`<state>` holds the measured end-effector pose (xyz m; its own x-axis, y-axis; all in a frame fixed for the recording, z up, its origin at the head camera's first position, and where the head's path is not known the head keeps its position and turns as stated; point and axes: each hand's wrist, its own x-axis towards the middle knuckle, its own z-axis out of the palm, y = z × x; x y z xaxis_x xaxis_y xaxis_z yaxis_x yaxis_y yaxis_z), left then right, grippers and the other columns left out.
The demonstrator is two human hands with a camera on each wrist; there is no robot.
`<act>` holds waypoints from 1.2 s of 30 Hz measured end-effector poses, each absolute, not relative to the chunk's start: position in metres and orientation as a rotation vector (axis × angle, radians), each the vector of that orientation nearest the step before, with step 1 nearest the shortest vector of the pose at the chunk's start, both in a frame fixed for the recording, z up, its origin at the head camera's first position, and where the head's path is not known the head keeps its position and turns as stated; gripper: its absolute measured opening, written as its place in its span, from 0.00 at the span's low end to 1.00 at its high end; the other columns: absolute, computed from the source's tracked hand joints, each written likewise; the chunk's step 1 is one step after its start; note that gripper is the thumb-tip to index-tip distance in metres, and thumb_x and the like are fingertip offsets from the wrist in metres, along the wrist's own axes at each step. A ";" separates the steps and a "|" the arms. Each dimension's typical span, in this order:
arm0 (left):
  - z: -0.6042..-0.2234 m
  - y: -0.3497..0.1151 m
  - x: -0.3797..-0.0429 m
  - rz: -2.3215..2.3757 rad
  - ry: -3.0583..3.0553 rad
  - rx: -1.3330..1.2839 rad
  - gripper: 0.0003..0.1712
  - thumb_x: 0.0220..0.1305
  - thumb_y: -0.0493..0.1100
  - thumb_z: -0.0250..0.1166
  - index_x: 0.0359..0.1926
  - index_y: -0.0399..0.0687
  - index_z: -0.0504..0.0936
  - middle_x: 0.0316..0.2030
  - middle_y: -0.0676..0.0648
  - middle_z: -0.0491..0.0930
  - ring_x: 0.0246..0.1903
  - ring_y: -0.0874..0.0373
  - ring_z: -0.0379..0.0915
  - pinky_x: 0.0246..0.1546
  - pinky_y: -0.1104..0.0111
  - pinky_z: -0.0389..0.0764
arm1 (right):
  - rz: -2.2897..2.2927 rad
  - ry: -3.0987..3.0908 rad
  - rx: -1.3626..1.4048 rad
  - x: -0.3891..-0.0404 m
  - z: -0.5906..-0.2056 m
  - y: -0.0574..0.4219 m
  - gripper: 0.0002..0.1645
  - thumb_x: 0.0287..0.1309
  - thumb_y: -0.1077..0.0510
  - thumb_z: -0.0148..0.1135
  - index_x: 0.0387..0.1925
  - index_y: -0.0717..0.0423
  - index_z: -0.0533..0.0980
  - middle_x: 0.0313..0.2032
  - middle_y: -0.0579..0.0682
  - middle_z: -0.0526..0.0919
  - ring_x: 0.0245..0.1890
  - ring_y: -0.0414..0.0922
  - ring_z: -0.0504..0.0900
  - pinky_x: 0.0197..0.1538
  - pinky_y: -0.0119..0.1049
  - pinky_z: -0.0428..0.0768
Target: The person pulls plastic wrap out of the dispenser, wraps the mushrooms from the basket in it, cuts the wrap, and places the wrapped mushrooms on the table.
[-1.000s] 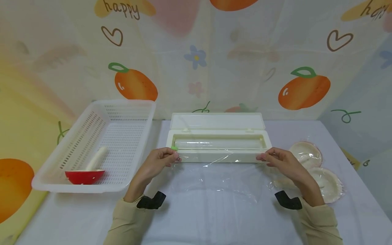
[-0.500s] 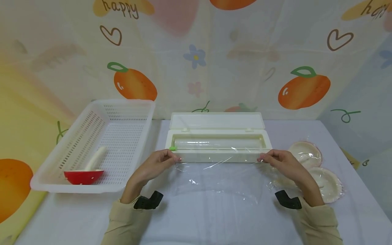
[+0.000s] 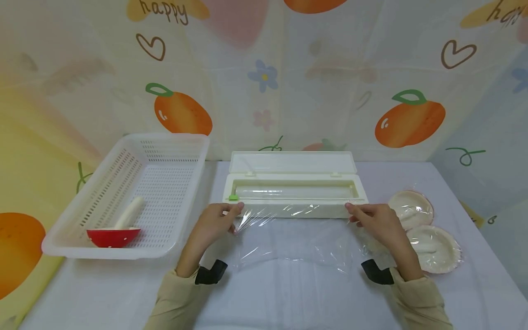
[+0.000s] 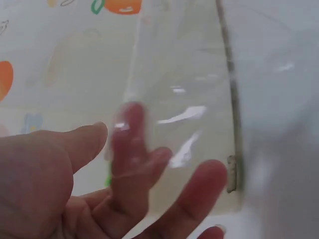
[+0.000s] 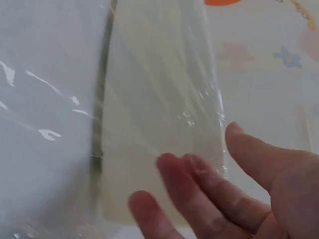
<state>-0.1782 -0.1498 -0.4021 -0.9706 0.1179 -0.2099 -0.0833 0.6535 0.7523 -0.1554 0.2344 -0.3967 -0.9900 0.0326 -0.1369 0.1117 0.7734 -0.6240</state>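
Note:
Clear plastic wrap [image 3: 284, 243] is drawn out of a cream dispenser box [image 3: 297, 211] toward the front, creased and shiny near its left side. My left hand [image 3: 216, 220] is at the box's front left corner, thumb at the top edge and fingers lower down. In the left wrist view, the wrap overlaps its fingertips [image 4: 132, 124], and the thumb stands apart from them. Mirroring it, my right hand [image 3: 377, 224] is at the front right corner. Its thumb [image 5: 237, 132] is also spread from the fingers, which touch the wrap's edge. A green cutter slider [image 3: 233, 197] sits at the left.
The dispenser's lid [image 3: 292, 162] stands raised at the back, above the film roll [image 3: 294, 191]. At left, a white perforated basket [image 3: 169, 206] holds a red ladle [image 3: 113, 237] with a cream handle. Two wrapped cream dishes [image 3: 435, 250] lie at right beside my right hand.
The thumbs and fingers were close together on the wrap; now they are spread. Both hands have shifted slightly inward, and the wrap has creased tighter at the left.

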 end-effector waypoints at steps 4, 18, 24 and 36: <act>-0.403 -0.145 -0.178 1.266 2.643 0.020 0.21 0.69 0.57 0.60 0.38 0.44 0.86 0.13 0.51 0.78 0.23 0.58 0.71 0.24 0.69 0.65 | -1.109 2.833 0.109 -0.157 -0.400 0.232 0.28 0.65 0.36 0.59 0.40 0.58 0.85 0.33 0.52 0.89 0.35 0.42 0.83 0.36 0.34 0.74; -0.404 -0.147 -0.179 1.422 2.620 0.152 0.17 0.68 0.47 0.63 0.28 0.37 0.78 0.37 0.46 0.83 0.38 0.54 0.71 0.29 0.69 0.66 | -1.452 2.594 -0.027 -0.156 -0.401 0.252 0.23 0.67 0.44 0.61 0.40 0.63 0.80 0.41 0.37 0.87 0.44 0.31 0.78 0.49 0.29 0.77; -0.403 -0.155 -0.178 1.420 2.501 0.341 0.17 0.68 0.45 0.62 0.26 0.36 0.76 0.51 0.43 0.84 0.59 0.48 0.75 0.50 0.59 0.77 | -1.507 2.448 -0.197 -0.154 -0.397 0.261 0.21 0.71 0.49 0.56 0.42 0.66 0.78 0.57 0.42 0.83 0.55 0.26 0.75 0.57 0.29 0.72; -0.394 -0.173 -0.175 1.291 2.237 0.617 0.17 0.68 0.48 0.62 0.26 0.41 0.74 0.70 0.39 0.67 0.73 0.38 0.55 0.64 0.42 0.65 | -1.554 2.181 -0.526 -0.151 -0.395 0.278 0.14 0.71 0.61 0.53 0.34 0.72 0.73 0.67 0.42 0.74 0.64 0.24 0.68 0.58 0.22 0.70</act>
